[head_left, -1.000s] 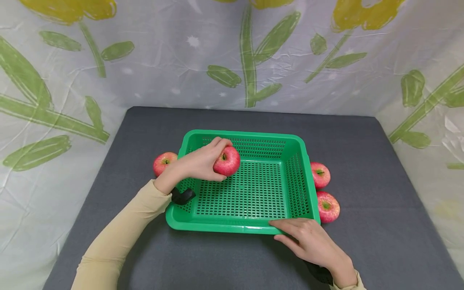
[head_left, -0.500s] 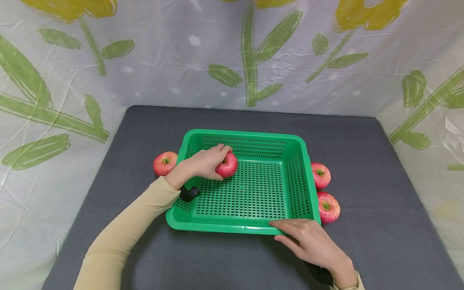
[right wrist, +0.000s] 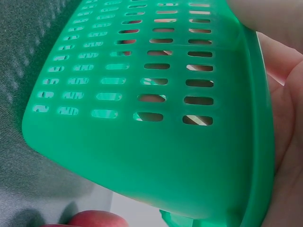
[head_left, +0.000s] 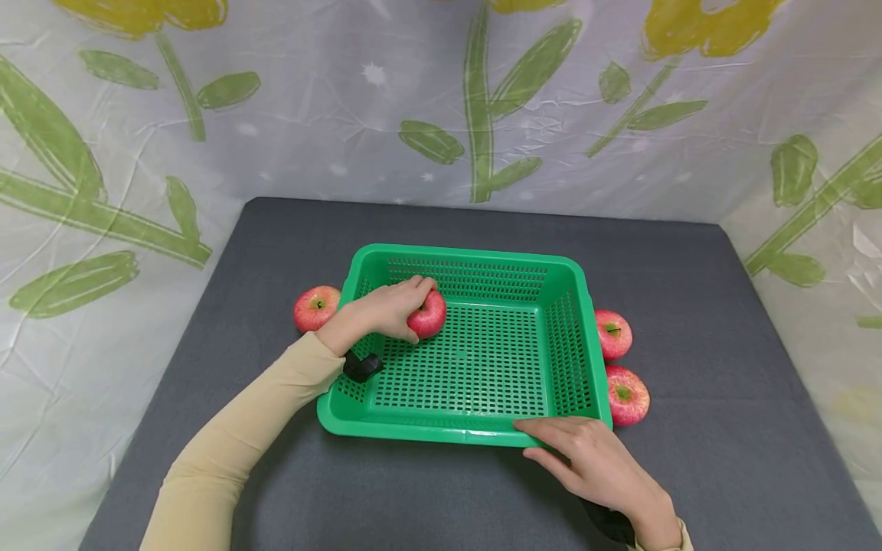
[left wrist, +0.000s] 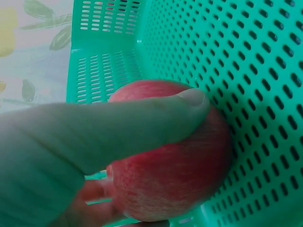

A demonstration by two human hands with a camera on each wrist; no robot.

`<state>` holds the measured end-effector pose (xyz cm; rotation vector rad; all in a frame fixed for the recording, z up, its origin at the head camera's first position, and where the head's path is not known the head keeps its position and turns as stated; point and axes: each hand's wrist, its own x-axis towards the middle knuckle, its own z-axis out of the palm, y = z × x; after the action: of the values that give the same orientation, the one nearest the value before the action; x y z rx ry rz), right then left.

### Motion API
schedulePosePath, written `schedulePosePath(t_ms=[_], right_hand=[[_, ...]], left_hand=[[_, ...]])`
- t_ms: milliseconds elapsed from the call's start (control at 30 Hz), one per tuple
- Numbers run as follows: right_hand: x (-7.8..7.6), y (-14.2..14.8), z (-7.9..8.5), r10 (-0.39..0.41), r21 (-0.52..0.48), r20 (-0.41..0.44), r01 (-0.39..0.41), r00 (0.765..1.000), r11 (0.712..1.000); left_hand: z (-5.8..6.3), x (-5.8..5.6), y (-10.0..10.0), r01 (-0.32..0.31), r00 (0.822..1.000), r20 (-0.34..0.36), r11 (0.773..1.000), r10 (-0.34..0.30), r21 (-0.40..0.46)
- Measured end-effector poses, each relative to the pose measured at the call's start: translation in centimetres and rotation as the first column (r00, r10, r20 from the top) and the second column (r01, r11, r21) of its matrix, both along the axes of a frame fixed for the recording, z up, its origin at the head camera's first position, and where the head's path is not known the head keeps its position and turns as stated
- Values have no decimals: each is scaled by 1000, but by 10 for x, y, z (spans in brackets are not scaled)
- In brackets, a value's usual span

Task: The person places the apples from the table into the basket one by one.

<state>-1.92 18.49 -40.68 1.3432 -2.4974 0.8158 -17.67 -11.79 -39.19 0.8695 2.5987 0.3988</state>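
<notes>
Fingers (head_left: 417, 283) of the left hand (head_left: 389, 308) partly hide the apple (head_left: 430, 315) they grip; right fingers (head_left: 549, 431) pinch the basket (head_left: 413, 432).

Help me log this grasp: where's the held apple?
In the head view, the held apple is in the left hand, inside the left half of the basket.

Left grip (left wrist: 80, 137) holds apple (left wrist: 175, 172) inside green basket (left wrist: 227, 61).

Desk (head_left: 441, 493): dark grey surface, far corners rounded. Pale, creased sheeting (head_left: 310, 145) behind it and along both sides, bearing yellow flowers (head_left: 747, 34), green stems (head_left: 479, 115), leaves (head_left: 230, 89) and small white star-shaped marks (head_left: 374, 73).
</notes>
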Motion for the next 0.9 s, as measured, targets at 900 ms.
schedulePosePath(t_ms=[900], right_hand=[[0,0,-1,2,-5,-1,-2,1000,1000]], left_hand=[[14,12,-13,-21,1000,-3,992,22,127]])
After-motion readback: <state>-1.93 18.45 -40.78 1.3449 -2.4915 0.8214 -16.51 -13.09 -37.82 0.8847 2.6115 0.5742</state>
